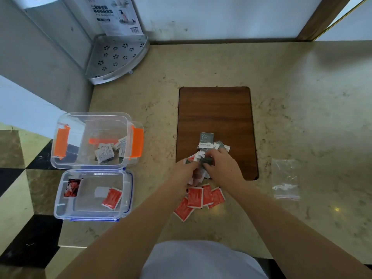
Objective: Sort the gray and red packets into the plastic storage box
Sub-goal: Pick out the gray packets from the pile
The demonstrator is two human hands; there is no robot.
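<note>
A pile of gray packets [207, 140] and red packets [198, 197] lies at the near end of a brown wooden board [215, 109]. My left hand [184, 171] and my right hand [222, 165] are both in the pile, fingers curled on packets; the right pinches a dark gray packet [207, 160]. At the left stand two clear plastic boxes: the one with orange clips [60, 156] holds several gray and white packets [104, 154], the blue-rimmed one [128, 198] holds a red packet [112, 198].
An empty clear zip bag [285, 180] lies on the marble counter to the right of the board. A metal corner shelf [116, 57] leans at the back left. The counter's left edge drops to a checkered floor [18, 178].
</note>
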